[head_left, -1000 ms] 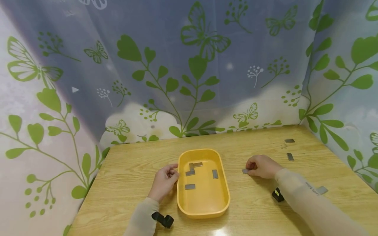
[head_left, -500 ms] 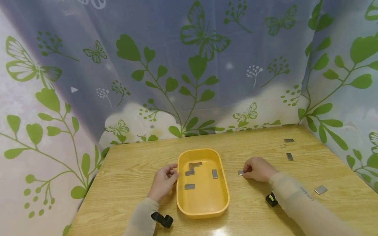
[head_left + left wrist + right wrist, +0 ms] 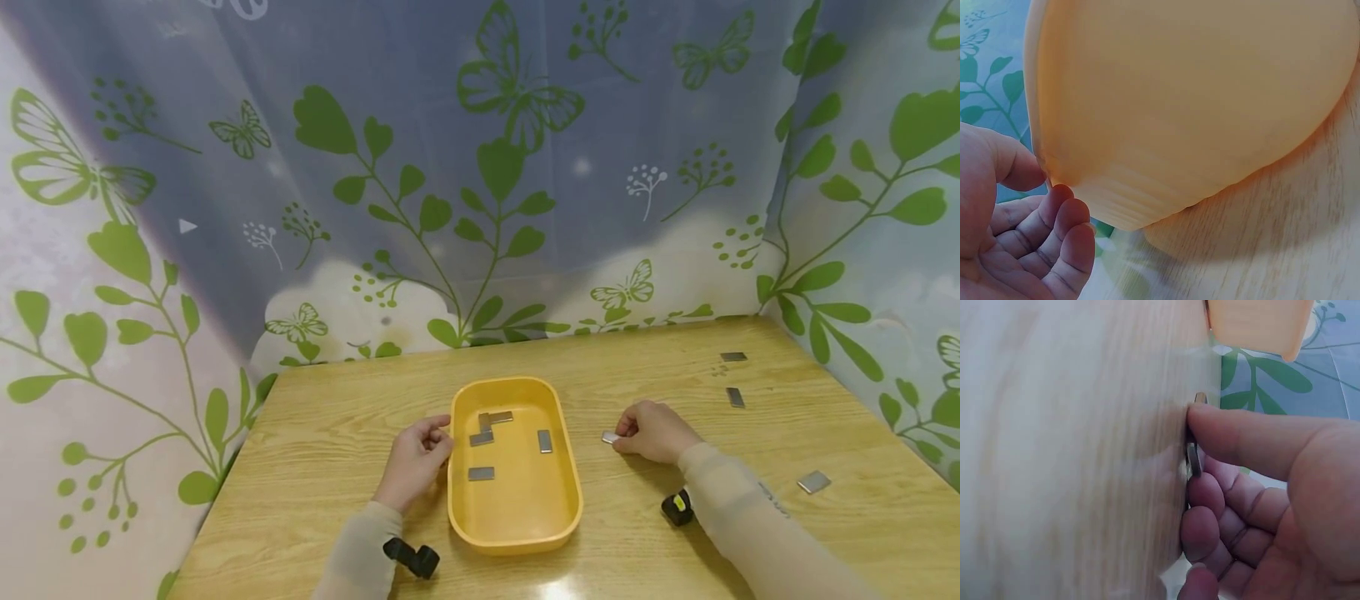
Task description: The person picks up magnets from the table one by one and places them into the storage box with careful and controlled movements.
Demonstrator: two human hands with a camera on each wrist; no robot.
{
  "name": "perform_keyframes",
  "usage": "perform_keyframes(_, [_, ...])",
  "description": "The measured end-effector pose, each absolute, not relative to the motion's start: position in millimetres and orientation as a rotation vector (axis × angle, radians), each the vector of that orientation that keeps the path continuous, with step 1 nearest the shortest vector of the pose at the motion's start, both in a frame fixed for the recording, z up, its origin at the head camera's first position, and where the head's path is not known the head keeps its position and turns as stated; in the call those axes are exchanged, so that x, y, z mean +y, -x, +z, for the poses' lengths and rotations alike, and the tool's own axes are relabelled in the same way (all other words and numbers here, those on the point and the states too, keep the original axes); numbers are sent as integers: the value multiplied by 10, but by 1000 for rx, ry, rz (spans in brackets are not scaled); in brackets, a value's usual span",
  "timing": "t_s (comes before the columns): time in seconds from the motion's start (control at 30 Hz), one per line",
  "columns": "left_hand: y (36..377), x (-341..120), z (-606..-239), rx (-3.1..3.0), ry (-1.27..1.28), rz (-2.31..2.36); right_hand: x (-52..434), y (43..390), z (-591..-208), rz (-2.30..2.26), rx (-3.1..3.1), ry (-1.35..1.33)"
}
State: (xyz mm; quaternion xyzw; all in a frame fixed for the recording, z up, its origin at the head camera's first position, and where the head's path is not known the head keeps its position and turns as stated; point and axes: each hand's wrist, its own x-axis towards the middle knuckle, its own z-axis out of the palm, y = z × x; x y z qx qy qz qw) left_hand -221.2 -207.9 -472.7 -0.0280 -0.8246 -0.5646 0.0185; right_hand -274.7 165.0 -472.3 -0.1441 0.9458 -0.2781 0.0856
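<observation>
Next to a yellow plastic tray point(image 3: 525, 517), my left hand point(image 3: 415, 462) holds the left rim. Thumb and fingertips meet at the tray's edge in the left wrist view, the other fingers curled. To the right of the tray, my right hand point(image 3: 656, 432) pinches a small flat rectangular metal piece point(image 3: 608, 437) at the tabletop. The right wrist view has this metal piece point(image 3: 1194, 459) edge-on, between the thumb and the fingers. Several like pieces lie flat in the tray, such as a grey metal piece point(image 3: 482, 473) on the left and another metal piece point(image 3: 545, 441) on the right.
Three more pieces lie on the wooden table point(image 3: 337, 433): a far metal piece point(image 3: 733, 357), a tilted metal piece point(image 3: 735, 397) and a nearer metal piece point(image 3: 813, 482). A patterned curtain point(image 3: 420, 167) hangs behind the table and along both sides.
My right hand has slid the pinched metal piece left, a little closer to the tray. The near right piece, earlier partly behind my sleeve, now shows fully. The left hand stays at the rim.
</observation>
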Motion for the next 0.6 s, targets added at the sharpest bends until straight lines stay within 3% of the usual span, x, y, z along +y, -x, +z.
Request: perform_keyframes(0.6, [2207, -2079, -4713, -2559, 89, -1750, 1646, 2728, -4694, -861, 2781, 432])
